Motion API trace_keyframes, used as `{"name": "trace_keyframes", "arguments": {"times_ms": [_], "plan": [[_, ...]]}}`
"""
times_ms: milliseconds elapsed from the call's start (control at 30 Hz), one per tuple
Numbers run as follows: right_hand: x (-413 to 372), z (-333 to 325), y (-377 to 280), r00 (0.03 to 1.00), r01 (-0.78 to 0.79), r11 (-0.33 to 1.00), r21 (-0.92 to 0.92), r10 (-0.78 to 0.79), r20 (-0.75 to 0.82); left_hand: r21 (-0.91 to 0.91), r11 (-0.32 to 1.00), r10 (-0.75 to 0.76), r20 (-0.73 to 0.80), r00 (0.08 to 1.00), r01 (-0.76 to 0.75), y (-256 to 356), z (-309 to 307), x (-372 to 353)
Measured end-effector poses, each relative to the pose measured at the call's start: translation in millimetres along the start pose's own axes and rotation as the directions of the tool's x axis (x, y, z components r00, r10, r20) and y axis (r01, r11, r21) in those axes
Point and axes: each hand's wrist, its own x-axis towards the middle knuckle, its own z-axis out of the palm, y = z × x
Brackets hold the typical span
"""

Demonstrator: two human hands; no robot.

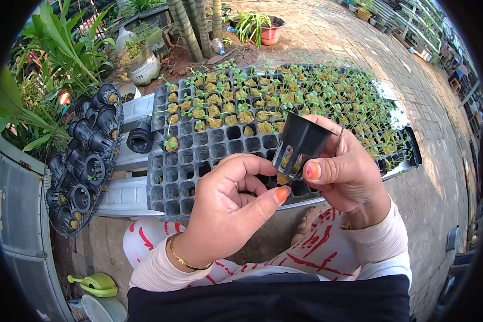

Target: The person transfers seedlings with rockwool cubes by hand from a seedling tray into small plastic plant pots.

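My right hand [354,166] grips a black net pot [304,137], which is tilted with its slotted base toward my left hand [228,206]. A brown growing plug [283,179] shows through the slots and pokes out at the base. My left thumb and forefinger close around that end of the plug, and the forefinger's tip is partly hidden by the pot. Beneath both hands lies a black seedling tray [156,161]. Many of its cells hold brown plugs with small green seedlings [241,94]; the cells nearest the left front are mostly bare.
At the left, a black mesh basket [115,155] holds several net pots [95,167]. Another net pot [140,140] lies on the white slatted stand [124,201]. A green watering can [96,284] sits low at the left. Potted plants [271,32] stand beyond the tray.
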Motion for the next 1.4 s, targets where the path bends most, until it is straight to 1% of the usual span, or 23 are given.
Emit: {"name": "trace_keyframes", "arguments": {"times_ms": [67,133,200,267,367,433,467,533,567,633,800,867,900,967,1000,1067,1267,1333,1400], "plan": [[1.1,-2.8,2.1,0.998,-0.028,0.999,0.045,0.025,0.053,-0.034,0.999,0.008,0.002,1.0,-0.008,-2.5,0.5,1.0],[1.5,-1.9,2.7,0.999,-0.029,0.999,0.035,0.027,0.041,-0.02,0.995,0.101,-0.023,0.995,-0.101,-5.1,0.8,1.9],[1.7,-2.5,3.2,0.999,-0.031,0.999,0.027,0.03,0.029,-0.011,0.996,0.092,-0.048,0.995,-0.092,-5.6,1.5,2.3],[2.4,-4.0,2.6,0.997,-0.052,0.998,0.025,0.051,0.05,-0.003,0.996,0.085,-0.073,0.994,-0.086,-6.0,2.3,2.7],[2.0,-2.2,3.5,0.998,-0.045,0.999,0.025,0.044,0.041,0.021,0.992,0.129,-0.092,0.987,-0.128,-6.8,3.4,3.3],[2.8,-4.8,4.5,0.998,-0.05,0.999,-0.003,0.051,0.038,0.147,0.96,0.252,-0.092,0.963,-0.237,-7.9,3.8,3.8],[3.0,-5.9,5.1,0.998,-0.056,0.998,-0.032,0.057,0.035,0.147,0.96,0.252,-0.093,0.963,-0.237,-9.4,3.5,4.1],[3.6,-5.3,5.7,0.998,-0.059,0.998,-0.033,0.06,0.021,0.231,0.918,0.35,-0.091,0.932,-0.322,-13.2,2.6,5.3],[3.9,-4.7,6.0,0.998,-0.061,0.998,-0.034,0.062,0.008,0.231,0.918,0.35,-0.091,0.932,-0.322,-14.4,2.3,5.9],[3.9,-2.6,5.8,0.999,-0.049,0.998,-0.032,0.05,0.001,0.273,0.89,0.404,-0.101,0.909,-0.365,-15.7,1.9,7.1],[2.6,7.2,5.9,1.0,-0.002,1.0,0.006,0.003,-0.029,0.274,0.884,0.422,-0.121,0.898,-0.379,-16.3,3.6,7.6],[3.0,8.7,6.0,0.998,0.047,0.996,-0.073,-0.05,-0.043,0.274,0.883,0.426,-0.127,0.896,-0.381,-16.8,3.0,7.9],[3.3,8.8,6.6,0.998,0.047,0.996,-0.073,-0.05,-0.043,0.296,0.867,0.449,-0.113,0.886,-0.401,-17.3,2.4,8.6],[3.4,8.5,8.5,0.992,0.099,0.983,-0.154,-0.11,-0.064,0.317,0.85,0.47,-0.098,0.877,-0.42,-17.8,2.2,9.0],[3.4,8.2,8.8,0.992,0.099,0.983,-0.154,-0.109,-0.064,0.312,0.853,0.468,-0.104,0.878,-0.418,-18.0,2.4,9.0],[3.3,7.4,9.3,0.986,0.132,0.957,-0.259,-0.153,-0.063,0.308,0.857,0.465,-0.111,0.878,-0.414,-18.3,2.8,9.3],[3.8,7.1,10.9,0.982,0.159,0.953,-0.258,-0.18,-0.059,0.322,0.841,0.484,-0.09,0.871,-0.434,-19.6,1.8,10.9],[4.0,6.3,10.0,0.984,0.149,0.95,-0.275,-0.171,-0.059,0.302,0.851,0.47,-0.072,0.88,-0.43,-19.1,1.3,10.9],[4.0,6.5,9.7,0.985,0.138,0.946,-0.293,-0.161,-0.058,0.28,0.869,0.446,-0.085,0.891,-0.409,-18.8,2.1,10.5]]}}
